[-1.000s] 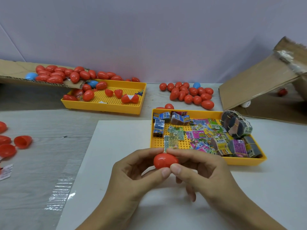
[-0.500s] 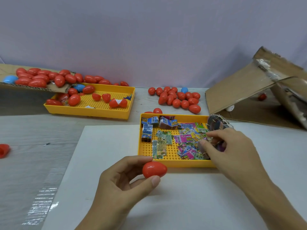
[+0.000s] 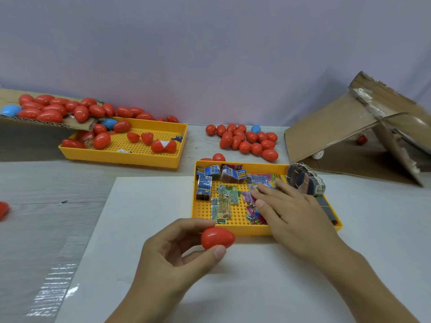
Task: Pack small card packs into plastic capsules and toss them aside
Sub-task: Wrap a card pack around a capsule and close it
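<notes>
My left hand (image 3: 172, 259) pinches a closed red capsule (image 3: 217, 237) between thumb and fingertips, just in front of the near yellow tray (image 3: 233, 229). That tray holds several small colourful card packs (image 3: 224, 201) and a banded bundle of packs (image 3: 305, 179) at its far right corner. My right hand (image 3: 293, 215) lies over the tray's right half, fingers stretched flat onto the pink and green packs (image 3: 250, 198). Nothing is plainly gripped by it.
A second yellow tray (image 3: 144, 157) at the back left holds red capsules and halves, fed by a cardboard flap (image 3: 70, 123) with more. A pile of closed capsules (image 3: 247, 141) lies behind the near tray. A cardboard box (image 3: 349, 127) stands at right. A white sheet (image 3: 144, 229) covers the table.
My right hand left the capsule, reached into the card tray and now spreads flat over the packs. My left hand keeps holding the capsule alone.
</notes>
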### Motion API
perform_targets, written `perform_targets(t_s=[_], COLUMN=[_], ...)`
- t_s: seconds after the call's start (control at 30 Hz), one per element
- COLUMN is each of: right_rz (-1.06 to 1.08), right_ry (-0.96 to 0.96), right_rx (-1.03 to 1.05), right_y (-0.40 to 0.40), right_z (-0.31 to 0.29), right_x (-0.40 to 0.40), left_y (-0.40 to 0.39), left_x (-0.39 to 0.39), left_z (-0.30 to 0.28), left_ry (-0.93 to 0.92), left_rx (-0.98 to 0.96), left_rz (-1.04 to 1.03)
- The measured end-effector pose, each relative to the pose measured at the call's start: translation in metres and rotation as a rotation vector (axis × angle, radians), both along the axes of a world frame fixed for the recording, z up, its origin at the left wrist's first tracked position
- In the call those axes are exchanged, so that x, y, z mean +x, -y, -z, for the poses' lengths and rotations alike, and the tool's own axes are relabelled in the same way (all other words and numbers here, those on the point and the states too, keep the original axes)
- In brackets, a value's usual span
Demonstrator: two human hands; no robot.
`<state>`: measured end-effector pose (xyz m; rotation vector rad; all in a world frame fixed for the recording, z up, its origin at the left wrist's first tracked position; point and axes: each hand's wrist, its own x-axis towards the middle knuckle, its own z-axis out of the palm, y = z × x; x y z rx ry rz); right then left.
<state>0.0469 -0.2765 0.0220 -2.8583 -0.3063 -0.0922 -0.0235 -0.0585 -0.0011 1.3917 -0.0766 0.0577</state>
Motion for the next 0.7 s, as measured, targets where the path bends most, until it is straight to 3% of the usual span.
perform_targets(t_s=[0.27, 0.5, 0.7], right_rz=[0.079, 0.104, 0.059], right_ry=[0.075, 0.043, 0.23], right_rx=[0.25, 0.299, 0.44], right_y=[0.0014, 0.0017, 0.0041], right_z=[-0.006, -0.0062, -0.0004], right_x=[0.0034, 0.0029, -0.0061], left_y=[-0.0008, 0.0005, 0.0], left_x=[-0.0015, -0.002, 0.0], left_z=[-0.0011, -0.0024, 0.0012], left_ry=[-0.003, 0.003, 0.007], left_rx=[0.033, 0.035, 0.017], left_rz=[-0.004, -0.006, -0.034])
